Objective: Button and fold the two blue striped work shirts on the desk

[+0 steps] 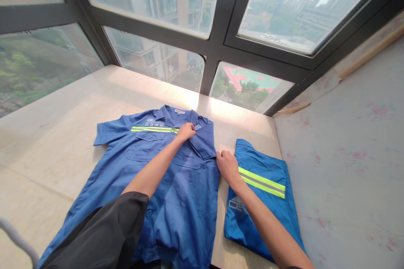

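Observation:
A blue short-sleeved work shirt (176, 193) lies front up, its collar toward the window and a yellow-and-grey reflective stripe across the chest. One sleeve is spread out at the left; the right one is folded inward over the chest. My left hand (186, 132) is closed on the shirt at the chest, beside the folded sleeve. Closed at the shirt's right edge, by the sleeve's lower fold, my right hand (227, 165) pinches the cloth. A folded brighter blue garment (249, 227) with a reflective stripe lies to the right, partly hidden by my right forearm.
The shirts lie on a pale stone-like sill (41, 134). Dark window frames (214, 67) border its far side, and a flower-patterned wall (341, 168) stands at the right. A grey cable-like thing (19, 239) curves in at the lower left.

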Available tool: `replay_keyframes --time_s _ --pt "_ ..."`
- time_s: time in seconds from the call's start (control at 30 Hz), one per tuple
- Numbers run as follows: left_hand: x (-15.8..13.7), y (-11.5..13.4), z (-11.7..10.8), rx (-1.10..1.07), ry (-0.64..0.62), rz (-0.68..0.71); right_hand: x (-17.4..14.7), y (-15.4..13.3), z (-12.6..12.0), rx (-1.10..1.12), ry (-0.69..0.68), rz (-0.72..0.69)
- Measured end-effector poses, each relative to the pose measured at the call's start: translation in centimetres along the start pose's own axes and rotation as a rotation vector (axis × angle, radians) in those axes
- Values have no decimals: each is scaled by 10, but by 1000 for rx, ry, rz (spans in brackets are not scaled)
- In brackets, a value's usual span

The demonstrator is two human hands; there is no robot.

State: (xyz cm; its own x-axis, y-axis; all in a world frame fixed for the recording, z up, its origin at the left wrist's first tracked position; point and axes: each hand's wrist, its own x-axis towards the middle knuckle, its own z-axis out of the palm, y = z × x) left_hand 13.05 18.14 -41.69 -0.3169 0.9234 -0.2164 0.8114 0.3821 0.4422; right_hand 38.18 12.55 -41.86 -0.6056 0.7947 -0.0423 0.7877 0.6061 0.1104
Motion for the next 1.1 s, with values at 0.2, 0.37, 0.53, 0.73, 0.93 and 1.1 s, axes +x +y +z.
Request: replay_keyframes --time_s 0.2,0.37,0.53,0.73,0.93,1.1 --pt "-2 29 6 148 262 313 -2 -3 -22 49 -25 0" --pt "20 57 26 291 187 741 19 -18 -12 225 160 -19" --pt "42 49 50 321 117 664 25 -42 22 315 72 -45" --pt "45 37 63 259 191 620 4 -49 38 294 71 -39" --pt "44 37 62 223 210 680 -8 -45 42 262 73 -52" --pt "44 35 62 228 200 702 -9 -45 42 245 43 -45"
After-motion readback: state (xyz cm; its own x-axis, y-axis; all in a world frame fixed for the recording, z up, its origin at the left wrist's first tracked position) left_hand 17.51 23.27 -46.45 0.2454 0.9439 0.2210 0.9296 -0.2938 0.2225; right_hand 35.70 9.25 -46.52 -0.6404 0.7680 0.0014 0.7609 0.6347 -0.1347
